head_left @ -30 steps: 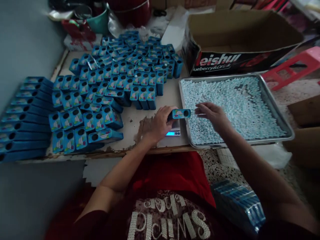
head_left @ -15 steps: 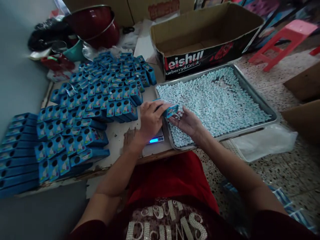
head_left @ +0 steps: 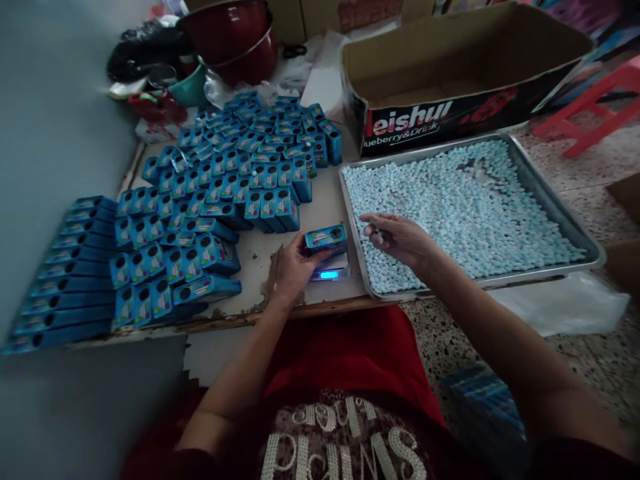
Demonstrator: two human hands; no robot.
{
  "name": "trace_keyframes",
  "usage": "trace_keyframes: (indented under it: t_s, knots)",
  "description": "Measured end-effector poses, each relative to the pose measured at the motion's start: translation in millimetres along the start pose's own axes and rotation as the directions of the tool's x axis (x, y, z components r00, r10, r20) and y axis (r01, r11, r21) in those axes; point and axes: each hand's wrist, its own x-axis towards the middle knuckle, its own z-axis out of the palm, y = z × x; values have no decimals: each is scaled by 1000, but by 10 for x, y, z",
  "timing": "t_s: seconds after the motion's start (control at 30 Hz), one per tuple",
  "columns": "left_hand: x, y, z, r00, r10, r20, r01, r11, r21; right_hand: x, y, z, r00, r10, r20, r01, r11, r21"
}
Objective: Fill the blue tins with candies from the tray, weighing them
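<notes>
A small blue box (head_left: 326, 239) is in my left hand (head_left: 296, 264), held just over a small scale whose display (head_left: 329, 275) glows blue. My right hand (head_left: 395, 237) is over the left part of a metal tray (head_left: 595, 257), its fingers curled around some pale candies (head_left: 379, 233). Many more pale blue candies (head_left: 465, 213) are spread across the tray. Left of my left hand, rows of similar blue boxes (head_left: 220, 167) cover much of the table (head_left: 255, 267).
Behind the tray stands an open cardboard box (head_left: 410, 127). Red bowls (head_left: 245, 53) and a teal bowl (head_left: 189, 87) are at the back left. A red stool (head_left: 590, 120) stands on the floor at right, and a plastic bag (head_left: 570, 307) hangs by the tray's front edge.
My left hand has lowered the blue box, now level, over the scale. My right hand has moved away from the box and its fingers have closed around the candies. The view has shifted left.
</notes>
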Motion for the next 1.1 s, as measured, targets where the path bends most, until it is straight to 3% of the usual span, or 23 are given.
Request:
trace_keyframes:
  t_s: [0.1,0.2,0.37,0.43,0.47,0.53,0.63,0.7,0.8,0.9,0.97,1.1]
  knots:
    - [-47,132,-73,999,19,-35,-21,999,-48,-3,-125,219,984,-95,152,130,962,-238]
    - [-134,253,-243,997,39,-68,-40,999,-18,10,-214,368,949,-171,263,277,852,-445]
    - [-352,259,-621,987,2,-161,3,1000,28,43,-293,428,925,-235,298,379,515,-769]
    - [-409,242,-729,976,13,-218,-6,999,32,65,-314,401,932,-218,289,359,468,-807]
    - [-426,241,-769,972,19,-233,-12,999,32,78,-324,376,940,-207,272,341,492,-801]
    - [-441,257,-828,973,30,-231,-23,999,36,106,-347,298,961,-186,205,276,636,-720]
    - [-440,310,-882,976,75,-203,-66,997,49,142,-383,91,993,-121,18,117,895,-431]
    - [-439,342,-903,978,106,-179,-97,994,54,144,-388,-93,991,-58,-122,27,969,-245]
    - [-439,374,-912,984,122,-129,-110,990,92,94,-342,-343,955,45,-292,-63,997,-51]
    - [-430,413,-896,985,144,-93,-128,979,159,6,-256,-458,905,133,-404,-131,991,34]
    - [-415,459,-878,979,182,-88,-162,966,200,-45,-210,-458,904,160,-397,-169,986,13]
    - [-386,571,-841,958,273,-89,-233,921,312,-74,-192,-372,963,108,-247,-147,978,-146]
